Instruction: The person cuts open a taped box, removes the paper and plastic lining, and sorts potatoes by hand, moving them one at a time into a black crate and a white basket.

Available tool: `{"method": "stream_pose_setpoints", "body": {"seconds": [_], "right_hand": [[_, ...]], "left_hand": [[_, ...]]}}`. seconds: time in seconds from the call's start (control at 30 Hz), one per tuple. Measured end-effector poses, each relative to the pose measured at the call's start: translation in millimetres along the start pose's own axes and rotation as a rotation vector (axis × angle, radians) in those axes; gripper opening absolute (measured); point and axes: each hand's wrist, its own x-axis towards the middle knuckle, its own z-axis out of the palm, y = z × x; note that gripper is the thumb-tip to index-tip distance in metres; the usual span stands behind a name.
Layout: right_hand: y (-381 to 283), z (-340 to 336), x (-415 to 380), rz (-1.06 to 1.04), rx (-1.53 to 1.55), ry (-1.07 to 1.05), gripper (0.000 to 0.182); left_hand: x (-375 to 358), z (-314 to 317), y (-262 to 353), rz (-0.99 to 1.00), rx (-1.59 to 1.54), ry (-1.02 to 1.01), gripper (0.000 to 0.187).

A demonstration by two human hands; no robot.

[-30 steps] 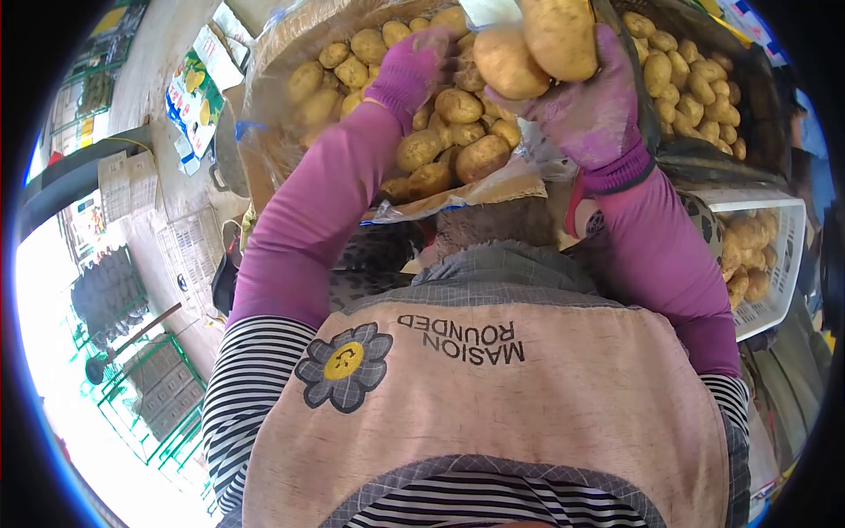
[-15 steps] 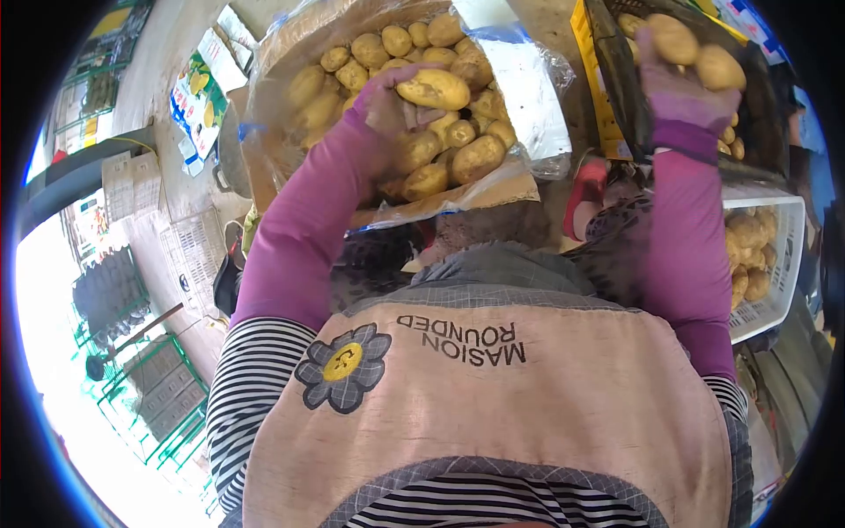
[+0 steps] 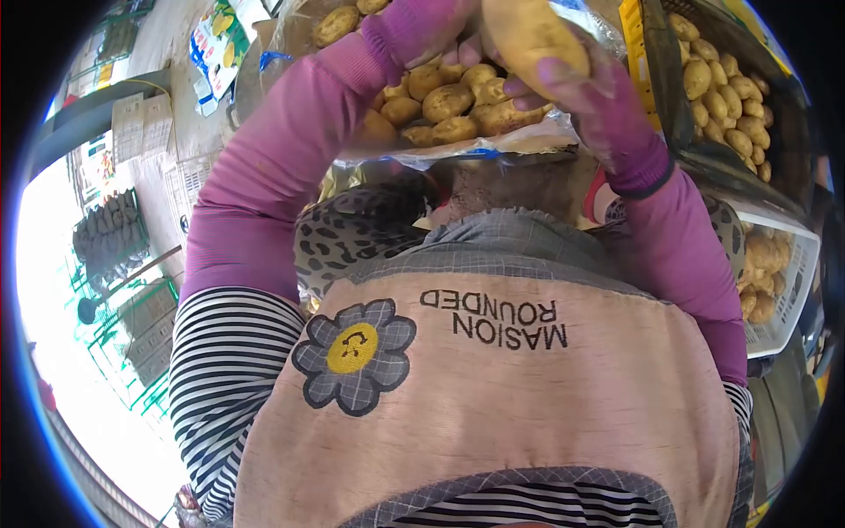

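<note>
A large yellow potato (image 3: 532, 44) is held up close to the camera, above a plastic-lined cardboard box (image 3: 563, 132) of potatoes. My right hand (image 3: 594, 97) grips its right side, thumb on top and fingertips curled below. My left hand (image 3: 466, 46) is at its left side with bent fingers partly behind it, and the top of that hand is cut off by the frame edge. Below my hands, several brownish, soil-marked potatoes (image 3: 449, 102) fill the near side of the box. Purple sleeves cover both forearms.
At the right stands a yellow crate (image 3: 635, 62) with a dark lining (image 3: 783, 180), holding potatoes (image 3: 726, 101). A white basket (image 3: 797, 295) of potatoes is nearer my right elbow. Printed cardboard (image 3: 216, 48) and pale crates (image 3: 141, 123) lie on the left.
My right hand has come left from the dark-lined crate, where it held two potatoes; those are out of it. My left hand has risen from the box, and both hands now meet at one potato.
</note>
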Motion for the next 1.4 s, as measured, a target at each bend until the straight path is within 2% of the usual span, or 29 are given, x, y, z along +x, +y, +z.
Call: {"method": "stream_pose_setpoints", "body": {"seconds": [0.03,0.07,0.1,0.17,0.2,0.27,0.33,0.4,0.47,0.53,0.6,0.7,0.73,0.83,0.87,0.97,1.07,1.2,1.3,1.33,1.37,1.4], "right_hand": [[-10,2,-1,-0.013,0.213,-0.055,0.058],[-24,10,-1,0.001,0.213,0.017,0.056],[-22,6,1,0.054,0.276,0.035,0.058],[-18,-9,7,0.149,0.397,0.079,0.063],[-22,-4,8,0.096,0.522,0.149,0.06],[-17,-9,11,0.079,0.614,0.045,0.059],[-6,-19,13,0.112,0.722,-0.044,0.056],[6,-28,12,0.2,0.848,-0.129,0.054],[7,-19,14,0.241,0.785,-0.085,0.058],[6,-14,14,0.267,0.758,-0.05,0.059],[9,-8,13,0.303,0.776,-0.039,0.058],[15,-3,14,0.374,0.848,-0.058,0.057],[17,0,16,0.404,0.934,-0.069,0.057],[14,7,18,0.422,1.003,-0.012,0.056],[14,6,19,0.43,1.036,-0.006,0.054],[12,4,19,0.388,1.08,0.018,0.051],[14,3,18,0.338,0.87,0.171,0.053],[12,7,16,0.361,0.468,0.315,0.052],[-2,-2,13,0.281,0.433,0.403,0.052],[-5,-18,20,0.087,0.581,0.403,0.053],[-16,-35,22,-0.098,0.58,0.54,0.06],[-9,-83,19,-0.158,1.034,0.359,0.066]], "left_hand": [[-6,1,-4,-0.13,-0.14,-0.05,0.042],[-13,4,-9,-0.259,-0.282,-0.099,0.045],[-24,4,-47,-0.154,0.007,-0.146,0.044],[-51,10,-103,-0.357,0.408,-0.347,0.046],[-62,16,-114,-0.672,0.509,-0.497,0.049],[-104,38,-148,-0.669,0.335,-0.635,0.056],[-110,34,-82,-0.559,0.41,-0.603,0.06],[-120,36,-72,-0.492,0.494,-0.526,0.06],[-138,36,-145,-0.746,-0.153,-0.387,0.06],[-132,22,-137,-0.82,-0.634,-0.183,0.061],[-144,12,-111,-0.761,-0.951,0.07,0.063],[-130,12,-80,-0.688,-1.378,0.306,0.068],[-129,6,-93,-0.285,-1.683,-0.079,0.053],[-107,14,-73,-0.233,-1.628,-0.066,0.056],[-100,20,-54,-0.354,-1.607,0.119,0.056],[-82,30,-55,-0.203,-1.657,0.019,0.055],[-72,37,-42,-0.234,-1.631,0.123,0.064],[-65,47,-38,-0.104,-1.789,0.114,0.064],[-59,54,-23,-0.041,-1.875,0.173,0.064],[-58,56,-20,-0.04,-1.888,0.196,0.064],[-57,58,-19,-0.037,-1.9,0.221,0.064],[-56,58,-16,-0.04,-1.884,0.229,0.064]]}}
